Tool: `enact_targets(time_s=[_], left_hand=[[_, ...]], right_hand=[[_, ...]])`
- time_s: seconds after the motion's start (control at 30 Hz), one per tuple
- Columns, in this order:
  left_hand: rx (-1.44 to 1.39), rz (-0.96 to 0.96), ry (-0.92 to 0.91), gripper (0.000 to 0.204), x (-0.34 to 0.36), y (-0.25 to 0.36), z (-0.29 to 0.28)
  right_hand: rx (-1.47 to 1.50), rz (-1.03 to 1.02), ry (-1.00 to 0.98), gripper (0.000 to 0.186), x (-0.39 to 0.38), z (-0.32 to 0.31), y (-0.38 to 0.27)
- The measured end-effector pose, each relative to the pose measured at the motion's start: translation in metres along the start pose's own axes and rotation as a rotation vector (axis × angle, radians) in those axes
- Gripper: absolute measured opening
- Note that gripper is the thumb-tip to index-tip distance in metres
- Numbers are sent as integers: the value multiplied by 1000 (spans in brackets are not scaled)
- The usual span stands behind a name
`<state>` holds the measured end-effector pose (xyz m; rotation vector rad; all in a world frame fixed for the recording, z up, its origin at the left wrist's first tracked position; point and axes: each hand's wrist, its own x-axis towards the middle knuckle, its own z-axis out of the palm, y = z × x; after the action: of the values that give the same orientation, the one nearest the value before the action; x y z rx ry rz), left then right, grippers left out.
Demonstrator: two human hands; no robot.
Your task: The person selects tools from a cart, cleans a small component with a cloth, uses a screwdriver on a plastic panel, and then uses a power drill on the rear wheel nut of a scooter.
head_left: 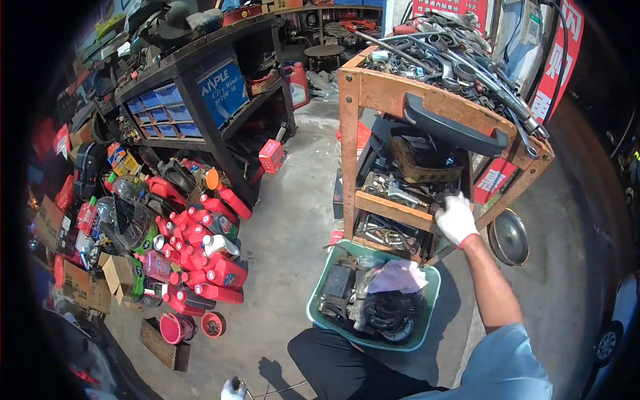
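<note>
My right hand (457,221), in a white glove with a red cuff, reaches into the middle shelf of an orange metal tool cart (393,211). Its fingers are curled at a dark piece by the shelf's right end; what they grip is mostly hidden. Metal sockets and fittings (405,194) lie beside it, with a dark grimy tray (421,160) behind. At the lower edge, my gloved left hand (232,391) is partly cut off, closed around a small dark end beside a thin bent metal rod (280,391).
Wrenches and bars (460,63) are heaped on the cart's top. A green tub (432,293) of dark parts and a pink cloth stands before my knees. Red bottles (193,247) crowd the floor at left, near a dark workbench (200,127). A round metal pan (509,237) leans right of the cart.
</note>
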<state>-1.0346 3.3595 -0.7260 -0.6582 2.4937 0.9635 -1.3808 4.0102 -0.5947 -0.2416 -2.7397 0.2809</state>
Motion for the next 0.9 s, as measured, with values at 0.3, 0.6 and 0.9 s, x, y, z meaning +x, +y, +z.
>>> enact_targets(time_s=[0.3, 0.6, 0.9], left_hand=[[-540, 250, 123, 35, 38, 121, 8], [-411, 538, -91, 37, 40, 322, 58], [-586, 1013, -771, 53, 51, 462, 195]], right_hand=[[592, 118, 150, 23, -4, -1, 4], [816, 189, 139, 28, -99, -23, -48], [776, 109, 179, 52, -200, -30, -94]])
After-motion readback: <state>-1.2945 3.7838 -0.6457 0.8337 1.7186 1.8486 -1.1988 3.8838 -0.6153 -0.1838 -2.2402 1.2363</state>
